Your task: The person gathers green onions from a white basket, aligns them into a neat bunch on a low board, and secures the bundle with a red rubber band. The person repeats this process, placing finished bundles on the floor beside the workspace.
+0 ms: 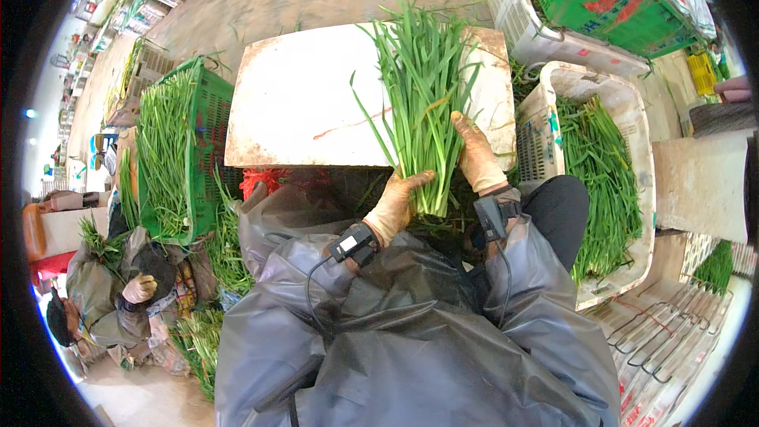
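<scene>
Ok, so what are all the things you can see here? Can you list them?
bunch of green chives: one, green, upright on the white board, held at its base by both hands
white board: one, white with rusty stains, in front of the person
green crate: one, green, left of the board, full of chives
white crate: one, white, right of the board, holding chives
other person: one, grey jacket, crouched at lower left with chives
green crate at top right: one, green
left hand: one, tan glove, fingers around the bunch's base
right hand: one, tan glove, against the bunch's right side
</scene>
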`<action>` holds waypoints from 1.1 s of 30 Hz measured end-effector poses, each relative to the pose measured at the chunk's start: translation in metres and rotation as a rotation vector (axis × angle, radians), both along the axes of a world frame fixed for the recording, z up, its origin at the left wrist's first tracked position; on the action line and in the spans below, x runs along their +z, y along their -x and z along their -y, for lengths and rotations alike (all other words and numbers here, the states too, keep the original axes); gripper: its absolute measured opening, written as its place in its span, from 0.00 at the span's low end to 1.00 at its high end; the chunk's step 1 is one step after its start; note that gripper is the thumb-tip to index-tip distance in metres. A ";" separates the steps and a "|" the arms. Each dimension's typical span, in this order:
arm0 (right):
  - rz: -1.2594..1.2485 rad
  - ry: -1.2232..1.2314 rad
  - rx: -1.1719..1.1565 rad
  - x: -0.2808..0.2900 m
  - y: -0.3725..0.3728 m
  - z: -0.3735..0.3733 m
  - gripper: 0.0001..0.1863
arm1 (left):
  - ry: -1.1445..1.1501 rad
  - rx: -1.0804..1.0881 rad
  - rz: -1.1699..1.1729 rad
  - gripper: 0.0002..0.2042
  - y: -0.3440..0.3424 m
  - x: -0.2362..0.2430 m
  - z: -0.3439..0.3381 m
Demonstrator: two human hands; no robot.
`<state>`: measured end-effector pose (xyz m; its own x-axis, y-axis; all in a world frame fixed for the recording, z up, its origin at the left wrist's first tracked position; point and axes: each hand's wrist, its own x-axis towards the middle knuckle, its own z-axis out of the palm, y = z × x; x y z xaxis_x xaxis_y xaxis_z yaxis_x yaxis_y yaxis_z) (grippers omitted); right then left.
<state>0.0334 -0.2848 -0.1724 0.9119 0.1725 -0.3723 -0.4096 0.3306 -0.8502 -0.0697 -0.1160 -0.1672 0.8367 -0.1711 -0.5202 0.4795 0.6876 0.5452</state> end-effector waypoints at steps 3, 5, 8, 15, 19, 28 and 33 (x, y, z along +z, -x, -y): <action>0.071 0.449 0.011 0.001 0.001 0.005 0.56 | -0.030 -0.008 -0.015 0.24 0.002 -0.004 -0.001; 0.141 0.804 0.046 0.004 0.004 0.005 0.56 | 0.008 0.024 -0.031 0.23 0.002 -0.007 0.000; 0.264 0.860 0.070 0.018 0.017 0.005 0.53 | 0.060 0.010 -0.026 0.22 0.002 -0.010 0.000; 0.984 1.323 0.035 0.050 0.008 -0.005 0.38 | 0.027 0.063 -0.066 0.20 0.002 -0.016 0.004; 1.150 1.530 0.190 0.039 -0.011 -0.013 0.29 | 0.041 0.084 -0.054 0.21 0.003 -0.010 0.007; 1.124 1.112 0.194 0.043 -0.061 0.001 0.06 | -0.198 0.109 0.135 0.25 0.003 0.000 0.019; 0.968 0.607 0.117 0.118 -0.078 0.005 0.12 | -0.177 0.124 0.140 0.26 0.003 -0.001 0.022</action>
